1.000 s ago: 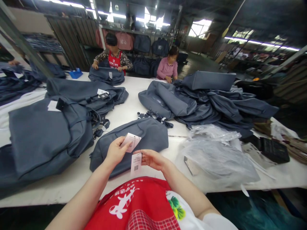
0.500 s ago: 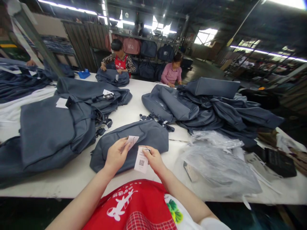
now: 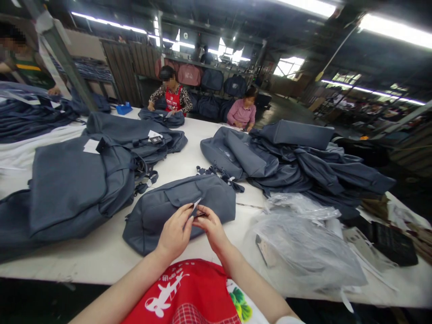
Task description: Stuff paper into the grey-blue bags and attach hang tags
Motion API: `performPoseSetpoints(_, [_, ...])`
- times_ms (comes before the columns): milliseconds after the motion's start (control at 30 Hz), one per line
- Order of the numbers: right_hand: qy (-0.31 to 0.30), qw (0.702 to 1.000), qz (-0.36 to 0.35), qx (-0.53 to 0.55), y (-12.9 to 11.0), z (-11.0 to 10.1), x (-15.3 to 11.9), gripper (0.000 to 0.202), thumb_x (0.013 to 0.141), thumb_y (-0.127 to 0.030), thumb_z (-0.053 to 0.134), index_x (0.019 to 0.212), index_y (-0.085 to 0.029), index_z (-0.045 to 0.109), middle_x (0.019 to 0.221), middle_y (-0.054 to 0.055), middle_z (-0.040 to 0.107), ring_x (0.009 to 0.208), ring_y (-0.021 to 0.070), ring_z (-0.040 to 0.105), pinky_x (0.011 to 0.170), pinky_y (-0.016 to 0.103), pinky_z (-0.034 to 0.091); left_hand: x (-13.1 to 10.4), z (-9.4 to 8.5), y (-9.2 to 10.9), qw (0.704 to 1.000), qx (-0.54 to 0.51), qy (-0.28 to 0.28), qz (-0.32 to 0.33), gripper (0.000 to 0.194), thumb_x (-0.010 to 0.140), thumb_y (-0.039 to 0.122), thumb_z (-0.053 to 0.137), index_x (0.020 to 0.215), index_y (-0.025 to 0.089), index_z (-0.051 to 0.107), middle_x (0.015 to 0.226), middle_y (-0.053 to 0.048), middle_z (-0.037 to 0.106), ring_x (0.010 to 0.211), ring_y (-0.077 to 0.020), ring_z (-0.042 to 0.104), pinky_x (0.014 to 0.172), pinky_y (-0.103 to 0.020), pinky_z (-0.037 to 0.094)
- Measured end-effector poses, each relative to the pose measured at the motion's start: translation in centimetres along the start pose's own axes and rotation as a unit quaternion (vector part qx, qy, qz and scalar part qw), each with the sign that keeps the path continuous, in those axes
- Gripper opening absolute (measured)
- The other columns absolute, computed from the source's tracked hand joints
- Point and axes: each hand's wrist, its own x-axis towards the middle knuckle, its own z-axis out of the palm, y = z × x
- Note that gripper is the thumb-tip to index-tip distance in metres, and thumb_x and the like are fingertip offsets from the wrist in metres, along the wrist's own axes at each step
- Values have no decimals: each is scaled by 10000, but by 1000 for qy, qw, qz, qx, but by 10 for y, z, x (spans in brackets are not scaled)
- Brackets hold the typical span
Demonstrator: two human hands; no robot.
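Observation:
A dark blue-grey bag lies on the white table in front of me, its small straps bunched at the far edge. Over its near side my left hand pinches a white hang tag, seen almost edge-on. Close beside it, my right hand is closed on a dark hang tag, which also shows nearly edge-on. The fingertips of both hands almost meet, and they partly cover the tags.
Tagged blue-grey bags lie at left, with more bags piled at right. Clear plastic bags lie near the table's right front. Across the table are two co-workers, and another person stands far left.
My hands have come together over the bag. The tags, held apart and showing their faces before, are now turned edge-on and close to each other.

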Motion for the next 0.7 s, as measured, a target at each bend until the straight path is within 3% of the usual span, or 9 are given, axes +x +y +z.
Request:
performPoseSetpoints(133, [19,1000,13,22,-3,0,-3,374,642,-286,725,985,-203,598,914,35,604,802,157,572,753,298,488,-2,5,-5,1000,9,2,10,381,889,303,501,1261,226,535,1288,-95,583,1206,-230,530,1030,-390,457])
performPoseSetpoints(233, [1,1000,-4,7,-4,-2,-2,274,685,-366,715,875,-210,593,866,17,591,747,143,553,718,294,475,-2,9,-10,1000,8,0,17,323,907,268,471,1207,232,583,1223,-75,632,1141,-208,579,985,-357,490])
performPoseSetpoints(433, [67,970,-140,-186,-5,-9,6,285,775,-402,651,588,-188,629,755,29,552,788,160,505,785,298,408,-7,8,-13,998,51,3,46,273,917,225,444,1091,219,655,1174,-66,671,1051,-206,636,933,-353,520])
performPoseSetpoints(567, [88,989,-101,-66,-14,-11,14,268,743,-441,676,658,-191,627,767,23,579,775,158,527,791,307,429,-11,7,-14,998,58,-1,41,280,919,221,434,1080,225,664,1171,-68,674,1034,-204,645,909,-343,527])
performPoseSetpoints(700, [52,994,-39,86,-39,-18,26,349,731,-509,679,667,-203,526,708,9,568,772,167,579,729,309,487,-12,0,-21,1000,10,-12,-11,279,912,245,438,1069,230,668,1107,-66,698,1007,-201,651,905,-331,517])
